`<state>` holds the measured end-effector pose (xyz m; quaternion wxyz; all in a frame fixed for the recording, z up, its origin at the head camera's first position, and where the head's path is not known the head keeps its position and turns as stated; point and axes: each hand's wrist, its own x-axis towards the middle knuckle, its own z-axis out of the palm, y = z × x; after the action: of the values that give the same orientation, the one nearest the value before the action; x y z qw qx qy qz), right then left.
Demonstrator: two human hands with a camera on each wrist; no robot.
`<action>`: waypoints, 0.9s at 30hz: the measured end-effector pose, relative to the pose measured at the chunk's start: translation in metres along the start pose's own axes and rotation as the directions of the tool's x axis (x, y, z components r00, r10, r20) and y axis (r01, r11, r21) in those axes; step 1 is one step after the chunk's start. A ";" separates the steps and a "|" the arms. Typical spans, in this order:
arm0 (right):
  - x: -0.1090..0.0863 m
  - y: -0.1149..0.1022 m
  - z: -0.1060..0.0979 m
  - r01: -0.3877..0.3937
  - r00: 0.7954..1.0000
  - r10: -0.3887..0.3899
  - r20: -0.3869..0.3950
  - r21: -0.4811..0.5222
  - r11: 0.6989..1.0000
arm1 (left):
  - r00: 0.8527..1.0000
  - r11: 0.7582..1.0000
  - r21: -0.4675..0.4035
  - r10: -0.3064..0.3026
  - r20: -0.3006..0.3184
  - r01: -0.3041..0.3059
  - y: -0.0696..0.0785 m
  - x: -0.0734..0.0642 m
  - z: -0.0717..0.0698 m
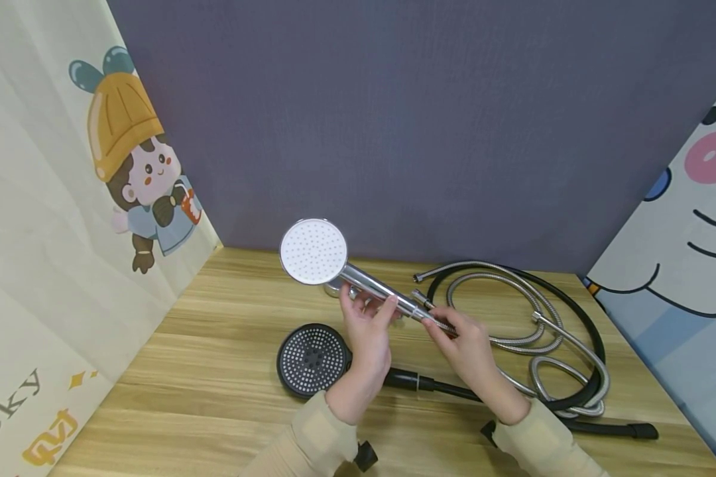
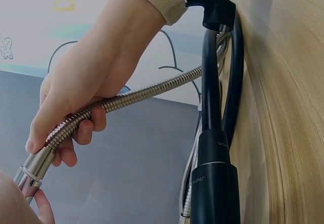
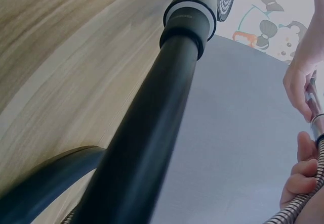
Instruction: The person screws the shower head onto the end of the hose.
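Note:
My left hand [image 1: 370, 334] holds a chrome shower head [image 1: 315, 252] with a white dotted face by its handle, tilted above the table. At the handle's lower end, my right hand [image 1: 468, 348] grips a flexible metal hose [image 2: 152, 90] near its chrome connector. In the left wrist view, hose and handle meet end to end; whether the thread is engaged, I cannot tell. Below my hands lies a black shower head [image 1: 313, 361], its handle joined to a black hose [image 3: 142, 133]. My left forearm partly covers it.
Metal hoses [image 1: 549, 319] and black hose lie coiled at the table's right. A black hose end [image 1: 641, 430] points toward the right edge. Small black fittings [image 1: 366, 456] sit near my sleeves. Behind the chrome handle is a partly hidden chrome piece [image 1: 333, 289]. A grey panel [image 1: 394, 132] stands behind the table.

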<state>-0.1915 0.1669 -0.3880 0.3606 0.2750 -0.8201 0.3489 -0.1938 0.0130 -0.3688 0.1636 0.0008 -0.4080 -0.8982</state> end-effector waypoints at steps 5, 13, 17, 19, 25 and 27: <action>0.000 0.000 -0.001 -0.011 1.000 0.011 0.003 0.005 1.000 | 1.000 1.000 -0.005 0.001 0.006 -0.001 0.000 0.000 -0.001; 0.002 -0.001 -0.002 0.004 1.000 -0.003 0.012 -0.038 0.999 | 1.000 1.000 -0.010 0.004 0.018 -0.004 -0.001 -0.001 -0.002; 0.002 -0.001 -0.001 -0.008 1.000 0.008 0.009 -0.042 0.999 | 1.000 1.000 -0.009 0.000 0.010 0.000 -0.001 0.000 -0.002; 0.002 -0.001 -0.001 -0.018 1.000 0.018 0.006 -0.044 0.999 | 1.000 1.000 -0.009 -0.002 0.007 0.002 -0.001 0.000 -0.002; 0.001 -0.002 0.000 -0.031 1.000 0.030 -0.003 -0.035 0.999 | 1.000 1.000 -0.008 0.005 0.013 -0.005 -0.002 0.001 -0.003; 0.001 -0.002 0.000 -0.030 1.000 0.029 -0.004 -0.030 0.999 | 1.000 1.000 -0.005 0.005 0.012 -0.005 -0.002 0.001 -0.003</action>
<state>-0.1909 0.1659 -0.3861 0.3610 0.2568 -0.8287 0.3421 -0.1948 0.0119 -0.3724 0.1635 -0.0063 -0.4066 -0.8988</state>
